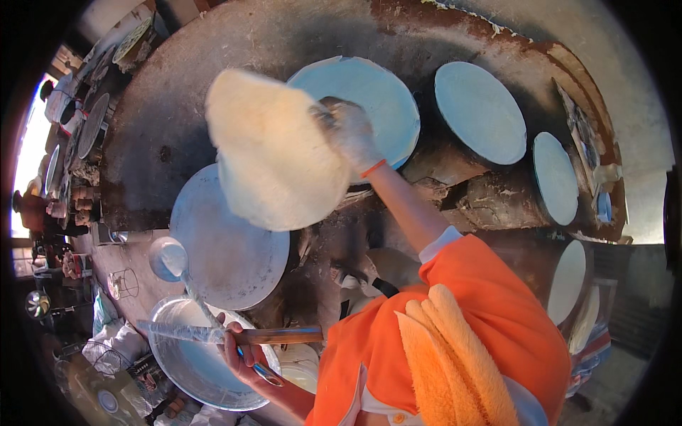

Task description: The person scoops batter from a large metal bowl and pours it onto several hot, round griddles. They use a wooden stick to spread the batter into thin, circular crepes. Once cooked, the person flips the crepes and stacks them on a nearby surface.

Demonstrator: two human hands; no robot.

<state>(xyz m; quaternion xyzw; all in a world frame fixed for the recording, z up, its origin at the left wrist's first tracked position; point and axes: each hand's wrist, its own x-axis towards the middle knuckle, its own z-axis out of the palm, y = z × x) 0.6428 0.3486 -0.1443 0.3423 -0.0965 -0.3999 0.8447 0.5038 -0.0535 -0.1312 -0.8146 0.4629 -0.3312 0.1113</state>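
Observation:
A large, pale, thin flatbread [270, 156] hangs from my gloved right hand [349, 135], whose fingers are closed on its right edge. It is blurred by motion and covers part of a bare grey round griddle [206, 263] and part of a white-coated griddle [380, 99] behind it. My left hand [238, 348] is closed around both a ladle [169, 259] and a long flat spreader [284, 335] with a wooden handle. The ladle's bowl, whitish with batter, is raised beside the bare griddle. Below the tools stands a wide metal basin [160, 355] with white liquid batter.
More round griddles with white layers, one at the back right [479, 113] and one farther right [555, 177], sit along the sooty curved stove [156, 121]. White bags [117, 344] lie at the lower left. Another person [60, 99] is at the far left.

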